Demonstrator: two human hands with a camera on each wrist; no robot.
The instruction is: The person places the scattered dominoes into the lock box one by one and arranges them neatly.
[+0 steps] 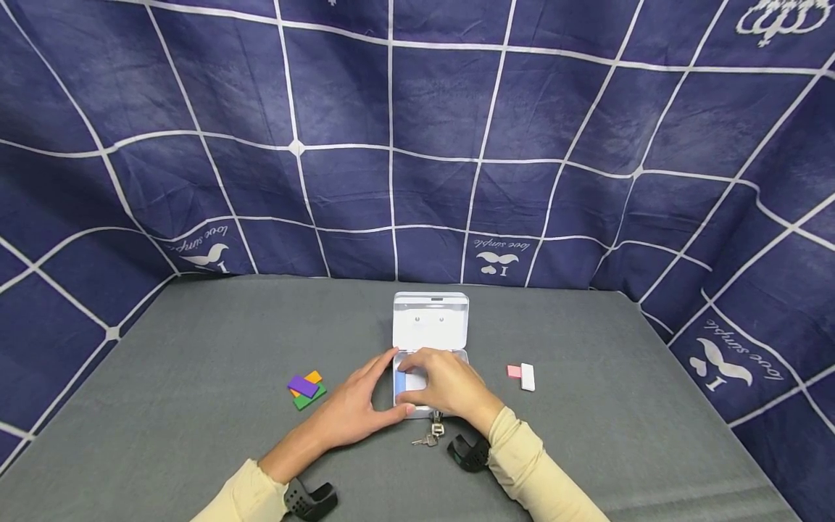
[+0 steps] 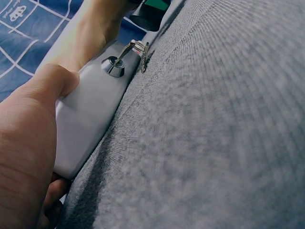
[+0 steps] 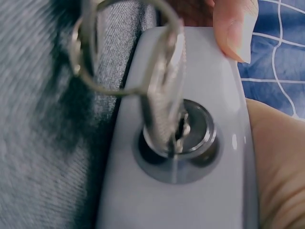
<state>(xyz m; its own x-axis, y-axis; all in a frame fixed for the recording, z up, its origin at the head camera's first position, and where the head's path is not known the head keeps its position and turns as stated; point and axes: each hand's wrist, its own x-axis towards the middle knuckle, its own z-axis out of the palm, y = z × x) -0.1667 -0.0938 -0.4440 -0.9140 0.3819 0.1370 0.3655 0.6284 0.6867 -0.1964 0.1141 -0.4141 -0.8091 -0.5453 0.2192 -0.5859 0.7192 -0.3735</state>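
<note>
A small white cash box (image 1: pixel 430 326) stands with its lid raised. My left hand (image 1: pixel 355 407) holds its near left corner, the thumb on the front edge and the fingers along the left side. Inside the box, my right hand (image 1: pixel 450 383) reaches from the right, thumb and fingertips at the two ends of a blue block (image 1: pixel 400 383) by the left wall. That hand covers much of the interior. In the right wrist view, a key (image 3: pixel 162 105) sits in the round lock (image 3: pixel 198 129) on the front. A key ring (image 2: pixel 139 46) hangs from it.
Purple (image 1: pixel 303 386), orange (image 1: pixel 314 377) and green (image 1: pixel 310 396) blocks lie overlapping to the left on the grey cloth (image 1: pixel 215 406). To the right, a pink block (image 1: pixel 514 371) lies against a white block (image 1: pixel 528 377). A blue checked curtain (image 1: pixel 430 188) hangs behind.
</note>
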